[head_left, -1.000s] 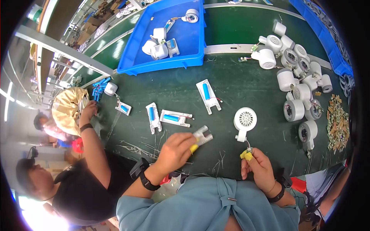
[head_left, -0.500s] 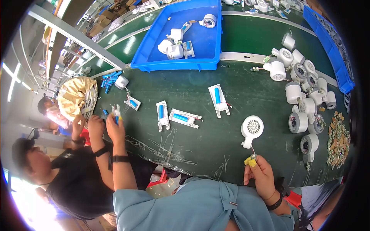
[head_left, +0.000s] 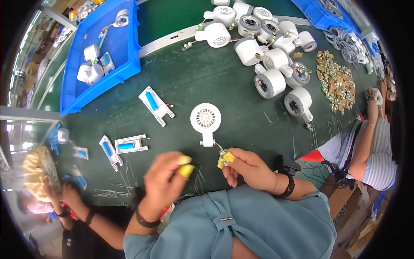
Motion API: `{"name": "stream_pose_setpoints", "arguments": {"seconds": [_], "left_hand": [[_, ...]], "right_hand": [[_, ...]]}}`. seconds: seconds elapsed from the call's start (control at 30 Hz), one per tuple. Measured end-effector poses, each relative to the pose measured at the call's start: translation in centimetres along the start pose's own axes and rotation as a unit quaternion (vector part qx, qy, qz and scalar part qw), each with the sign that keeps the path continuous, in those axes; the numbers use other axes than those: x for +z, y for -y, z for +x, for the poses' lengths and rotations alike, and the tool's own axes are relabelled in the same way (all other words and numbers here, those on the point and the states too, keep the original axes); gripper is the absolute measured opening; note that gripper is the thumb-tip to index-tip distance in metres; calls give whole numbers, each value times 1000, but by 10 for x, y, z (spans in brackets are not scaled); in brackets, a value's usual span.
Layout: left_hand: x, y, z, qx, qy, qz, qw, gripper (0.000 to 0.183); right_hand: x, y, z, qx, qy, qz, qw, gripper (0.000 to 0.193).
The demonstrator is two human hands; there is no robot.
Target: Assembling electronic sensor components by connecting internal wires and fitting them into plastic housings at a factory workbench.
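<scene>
A white fan head with a round grille point(head_left: 205, 118) lies on the green table in front of me, its short neck toward me. Thin wires run from the neck to a small circuit board point(head_left: 223, 158). My right hand point(head_left: 248, 166) pinches this board between thumb and fingers wearing yellow finger covers. Left of it, my left hand point(head_left: 164, 179) hovers near the table's front edge, blurred. Its yellow-covered thumb and fingertip are apart, and I see nothing between them. Beyond it lie white handle shells with blue batteries: one shell point(head_left: 161, 113), another point(head_left: 138, 144), and a third point(head_left: 113, 158).
A blue tray point(head_left: 129, 69) with fan parts stands at the far left. Several white fan heads point(head_left: 271, 84) crowd the far right, beside a pile of small circuit boards point(head_left: 336, 82) and grey rings point(head_left: 340, 43). People work on both sides; a co-worker's arm point(head_left: 82, 207) reaches in at left.
My view has swung right. My left hand has come back from the co-worker's area at left, leaving a battery shell there, and is now close to my right hand, which still pinches the board.
</scene>
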State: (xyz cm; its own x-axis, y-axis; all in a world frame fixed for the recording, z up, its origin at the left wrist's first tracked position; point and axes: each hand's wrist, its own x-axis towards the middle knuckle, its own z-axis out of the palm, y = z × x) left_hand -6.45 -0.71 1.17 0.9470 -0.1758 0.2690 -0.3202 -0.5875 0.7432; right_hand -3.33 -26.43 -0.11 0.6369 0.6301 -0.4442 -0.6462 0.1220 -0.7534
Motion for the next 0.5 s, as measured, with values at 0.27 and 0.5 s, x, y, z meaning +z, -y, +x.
{"name": "stream_pose_setpoints", "arguments": {"seconds": [0.27,0.5], "left_hand": [[51,-15,16,-115,92,-265,953,33],[47,-21,24,-64,21,-236,969,34]], "right_hand": [[3,0,-2,-12,-4,-43,999,24],[3,-2,-3,-41,-8,-68,997,23]]}}
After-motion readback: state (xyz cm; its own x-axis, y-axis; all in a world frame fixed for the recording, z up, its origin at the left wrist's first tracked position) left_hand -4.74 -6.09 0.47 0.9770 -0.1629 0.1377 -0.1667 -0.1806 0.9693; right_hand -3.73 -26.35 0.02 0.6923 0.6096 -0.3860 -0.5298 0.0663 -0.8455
